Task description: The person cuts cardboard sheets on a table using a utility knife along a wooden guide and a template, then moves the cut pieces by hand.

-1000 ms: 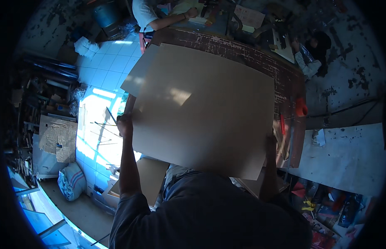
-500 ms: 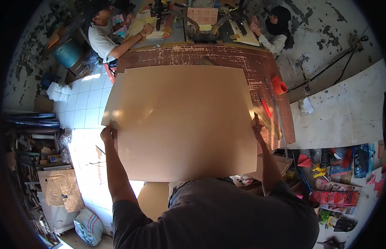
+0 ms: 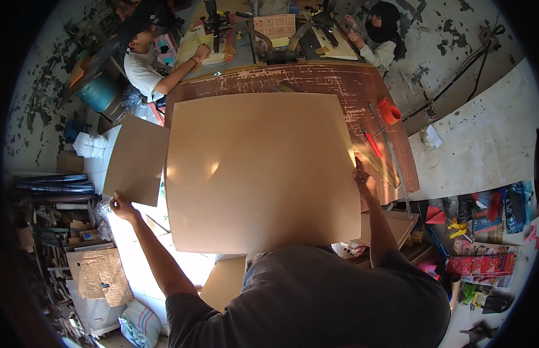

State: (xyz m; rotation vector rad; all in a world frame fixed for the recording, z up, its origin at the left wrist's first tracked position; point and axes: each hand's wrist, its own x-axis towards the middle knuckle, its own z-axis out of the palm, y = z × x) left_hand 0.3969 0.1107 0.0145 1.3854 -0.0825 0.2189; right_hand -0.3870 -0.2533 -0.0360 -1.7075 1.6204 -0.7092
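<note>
A large brown cardboard sheet [image 3: 258,168] lies over the near part of the worn red-brown table [image 3: 316,78], its near edge against my body. Off its left side, my left hand [image 3: 123,207] pinches the lower corner of a smaller brown cardboard sheet [image 3: 136,159], holding it out over the floor. My right hand [image 3: 363,175] is closed at the right edge of the large sheet, gripping it there; part of its fingers is hard to make out.
Right of the sheet lie a red cutter knife [image 3: 372,144], a metal ruler [image 3: 391,156], a wooden strip [image 3: 380,167] and an orange-red tape dispenser [image 3: 389,111]. Across the table sit a person in a white shirt [image 3: 143,74] and a person in black headwear [image 3: 384,35].
The smaller sheet has slid out to the left from beside the large one, carried by my left hand. My right hand stays at the large sheet's right edge.
</note>
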